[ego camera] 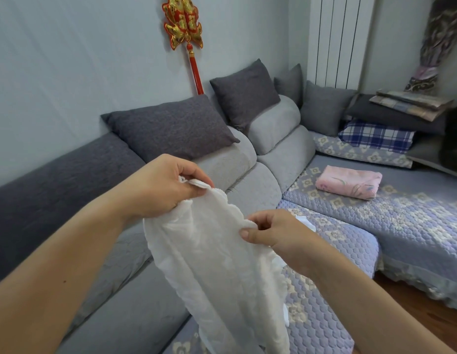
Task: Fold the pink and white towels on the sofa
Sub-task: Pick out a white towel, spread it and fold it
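A thin white towel (217, 264) with a scalloped edge hangs in the air in front of me, above the sofa seat. My left hand (168, 185) pinches its top edge at the upper left. My right hand (271, 231) pinches the same edge lower and to the right, thumb on top. The cloth droops between and below both hands, bunched lengthwise. A pink towel (348, 182) with a floral print lies folded into a flat rectangle on the sofa's far seat, apart from both hands.
The grey corner sofa (414, 226) has a quilted lavender cover and dark grey cushions (176, 129) along the wall. Folded plaid and patterned bedding (375, 136) is stacked at the far right end. Wooden floor (411, 307) shows at the lower right.
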The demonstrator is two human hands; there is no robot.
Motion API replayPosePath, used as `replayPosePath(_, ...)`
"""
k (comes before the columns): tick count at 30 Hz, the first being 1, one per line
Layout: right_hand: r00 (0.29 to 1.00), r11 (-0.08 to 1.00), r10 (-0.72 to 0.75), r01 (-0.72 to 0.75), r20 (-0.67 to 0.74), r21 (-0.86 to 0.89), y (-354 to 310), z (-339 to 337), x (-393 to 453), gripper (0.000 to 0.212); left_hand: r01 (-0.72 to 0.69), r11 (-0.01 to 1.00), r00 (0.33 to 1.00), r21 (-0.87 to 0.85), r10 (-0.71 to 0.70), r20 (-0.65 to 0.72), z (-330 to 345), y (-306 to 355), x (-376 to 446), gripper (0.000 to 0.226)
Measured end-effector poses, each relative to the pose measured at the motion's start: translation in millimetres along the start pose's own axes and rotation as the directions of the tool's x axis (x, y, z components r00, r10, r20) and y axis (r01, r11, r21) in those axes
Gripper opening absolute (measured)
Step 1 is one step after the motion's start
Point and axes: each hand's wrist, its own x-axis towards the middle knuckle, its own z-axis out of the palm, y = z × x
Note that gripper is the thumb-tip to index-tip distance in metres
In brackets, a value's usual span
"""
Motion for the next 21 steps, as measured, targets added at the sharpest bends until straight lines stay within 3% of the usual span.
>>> replayPosePath(4, 0.998, 0.997, -0.028, 0.024, -0.052, -0.075, 0.3, 2.5, 0.7, 0.008, 0.007, 1.0, 1.0, -0.002, -0.007, -0.009, -1.1, -0.4, 0.2, 0.017)
replayPosePath(15, 0.992, 1.0, -0.018, 0.019, -0.127, 0.006, 9.3, 1.1, 6.5, 0.015, 0.034, 0.997, 0.999, 0.072, -0.035, 0.007, 5.5, 0.0, -1.9, 0.02)
replayPosePath(19, 0.99, 0.999, -0.051, 0.051, -0.132, 0.003, 7.9, 5.9, 10.5, 0.019, 0.131, 0.986, 0.976, 0.099, -0.146, 0.161, 31.2, 7.7, -2.2, 0.007)
replayPosePath(21, 0.99, 0.995, -0.091, 0.086, -0.106, -0.052, 2.5, 5.5, 13.1, 0.02, 0.143, 0.971, 0.924, 0.19, -0.2, 0.327, 46.2, 11.5, -4.2, 0.044)
